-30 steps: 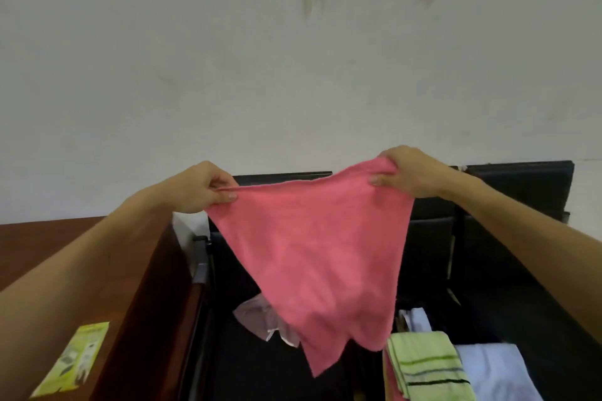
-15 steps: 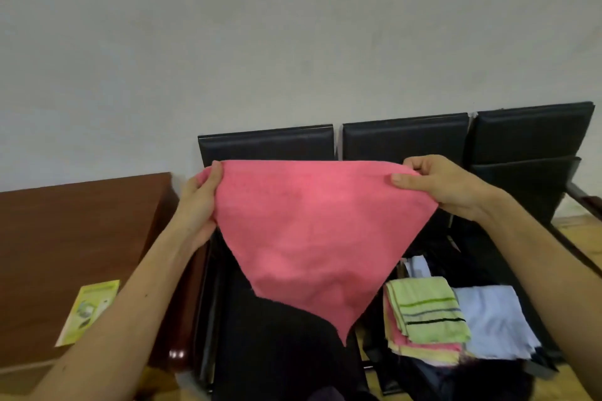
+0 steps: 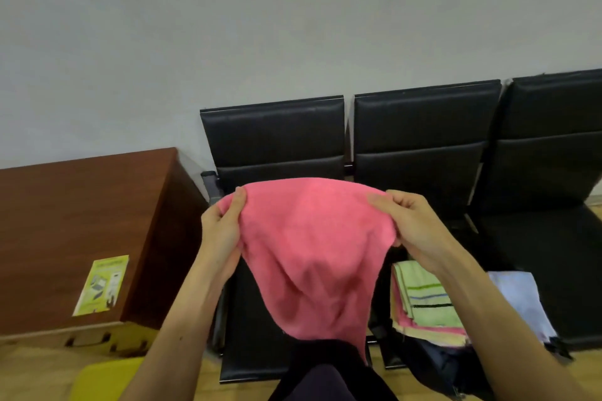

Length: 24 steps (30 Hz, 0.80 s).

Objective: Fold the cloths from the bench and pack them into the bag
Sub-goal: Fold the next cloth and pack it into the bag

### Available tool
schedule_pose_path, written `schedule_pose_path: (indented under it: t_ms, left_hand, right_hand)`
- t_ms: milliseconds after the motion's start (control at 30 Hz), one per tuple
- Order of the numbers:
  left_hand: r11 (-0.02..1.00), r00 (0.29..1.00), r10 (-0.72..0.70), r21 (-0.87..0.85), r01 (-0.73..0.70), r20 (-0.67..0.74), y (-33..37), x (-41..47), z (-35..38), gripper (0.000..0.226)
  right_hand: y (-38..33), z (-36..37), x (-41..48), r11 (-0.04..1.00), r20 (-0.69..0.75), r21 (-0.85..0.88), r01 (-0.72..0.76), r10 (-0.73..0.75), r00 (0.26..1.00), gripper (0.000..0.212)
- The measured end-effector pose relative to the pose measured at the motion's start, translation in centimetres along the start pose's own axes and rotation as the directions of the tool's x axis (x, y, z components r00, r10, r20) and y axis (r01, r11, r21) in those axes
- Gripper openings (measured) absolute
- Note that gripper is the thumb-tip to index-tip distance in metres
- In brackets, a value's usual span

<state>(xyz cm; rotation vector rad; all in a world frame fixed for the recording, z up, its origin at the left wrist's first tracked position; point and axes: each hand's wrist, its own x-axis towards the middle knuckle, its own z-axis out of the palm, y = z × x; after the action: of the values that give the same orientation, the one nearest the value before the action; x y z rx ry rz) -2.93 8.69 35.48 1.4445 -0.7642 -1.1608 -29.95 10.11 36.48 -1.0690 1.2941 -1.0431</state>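
I am looking down over two bare forearms at a pink cloth (image 3: 312,244), which is hanging in the air in front of a row of black bench seats (image 3: 423,140) against a pale wall. The left hand (image 3: 221,228) is gripping the cloth's upper left edge, its thumb (image 3: 240,203) pressing the fabric against curled fingers that I mostly cannot see behind it. The right hand (image 3: 413,228) is pinching the upper right edge, with its fingers (image 3: 379,202) curling over the top of the fabric. Between the hands the top edge is bowing upward in a soft arch, and the rest is drooping to a point near the bottom of the view, in front of the left seat. I am judging it to be light, limp and slightly fuzzy: it is sagging and creasing under its own weight, so it is unlikely to slip or be damaged, but it will not hold a shape unless it is kept taut. The corners look like the best places to take hold, since they are setting how square the fold will be. To the right, on the middle seat, a stack of folded cloths (image 3: 423,299) is lying with a green striped one on top and a pale cloth (image 3: 518,299) just beside it. Below the stack, a dark fabric shape (image 3: 439,365) may be the bag, though I cannot tell. Far left, a brown desk (image 3: 81,215) is carrying a yellow-green leaflet (image 3: 102,285).
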Motion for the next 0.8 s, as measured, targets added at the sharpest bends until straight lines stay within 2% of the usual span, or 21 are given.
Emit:
schedule_pose_path:
  t_ms: [167,333,467,600,800]
  left_hand:
    - [0.997,0.999,0.032,0.064,-0.035,0.04,-1.3,-1.9,2.4,0.021]
    - [0.985,0.986,0.09,0.134,-0.109,0.142,-1.8,-3.4,5.0,0.018]
    - [0.974,0.957,0.165,0.113,-0.197,0.24,-1.8,-3.8,6.8,0.02]
    - [0.973,0.947,0.133,0.142,-0.18,0.291,-2.4,-3.0,7.7,0.025]
    - [0.96,0.932,0.141,0.184,-0.211,0.333,-2.4,-2.2,8.3,0.024]
  right_hand:
    - [1.0,2.4,-0.1,0.997,0.017,0.076,0.013,-0.014,1.0,0.038]
    - [1.5,3.9,0.4,1.0,0.132,0.023,0.005,-0.008,0.991,0.043]
    - [1.3,4.1,1.3,0.999,0.211,-0.044,0.006,0.003,0.978,0.038]
    - [1.3,3.8,2.3,0.997,0.257,-0.077,-0.018,0.038,0.966,0.037]
    - [1.7,3.6,4.4,0.99,0.254,-0.114,-0.08,0.107,0.961,0.031]
